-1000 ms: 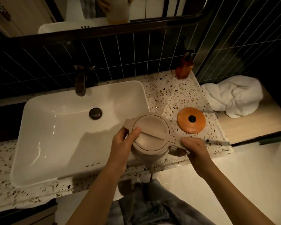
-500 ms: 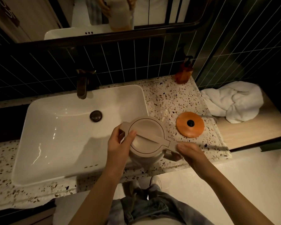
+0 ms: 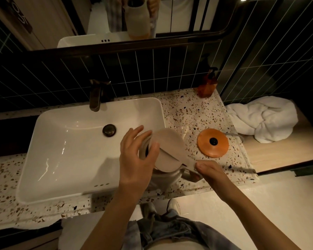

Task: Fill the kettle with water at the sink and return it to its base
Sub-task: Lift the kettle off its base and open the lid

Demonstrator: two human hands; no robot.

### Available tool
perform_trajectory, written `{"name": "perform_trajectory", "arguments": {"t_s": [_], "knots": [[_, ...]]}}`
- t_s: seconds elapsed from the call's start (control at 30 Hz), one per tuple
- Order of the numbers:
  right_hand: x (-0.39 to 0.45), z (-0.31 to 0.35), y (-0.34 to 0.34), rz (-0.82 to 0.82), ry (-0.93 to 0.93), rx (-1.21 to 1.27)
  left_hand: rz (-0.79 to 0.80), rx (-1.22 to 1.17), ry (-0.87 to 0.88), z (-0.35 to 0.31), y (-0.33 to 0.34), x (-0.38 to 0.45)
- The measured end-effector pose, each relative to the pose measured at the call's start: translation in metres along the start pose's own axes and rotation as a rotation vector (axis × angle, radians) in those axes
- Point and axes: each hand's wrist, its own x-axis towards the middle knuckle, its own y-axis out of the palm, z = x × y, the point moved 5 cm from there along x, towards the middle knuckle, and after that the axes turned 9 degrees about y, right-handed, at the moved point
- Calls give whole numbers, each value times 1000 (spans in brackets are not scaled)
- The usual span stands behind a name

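Beige kettle (image 3: pixel 167 156) held over the desk (image 3: pixel 188 112) at the sink's (image 3: pixel 65 141) right front corner, its lid (image 3: pixel 168 147) hinged up and tilted. Left hand (image 3: pixel 135 159) lies across the open mouth, fingers (image 3: pixel 134 134) spread and loose on the lid's left edge — not clenched. Right hand (image 3: pixel 211 172) grips the handle, fingers curled round it. Orange round base (image 3: pixel 212 142) sits just right of the kettle, apart from it. Dark tap (image 3: pixel 96 94) stands behind the basin — well clear. White towel (image 3: pixel 264 118) lies farther right; an amber pump bottle (image 3: pixel 207 85) stands at the tiled wall.
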Motion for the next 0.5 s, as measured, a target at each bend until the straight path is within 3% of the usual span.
{"name": "perform_trajectory", "arguments": {"t_s": [0.17,0.33,0.5], "knots": [[0,0,0,39,-17,4,47,-139,-80,-22,16,-6],[-1,-2,-2,48,-3,-7,-30,-171,-90,-30,23,-14],[-1,1,0,52,10,-27,-44,-115,-6,-42,26,-19]]}}
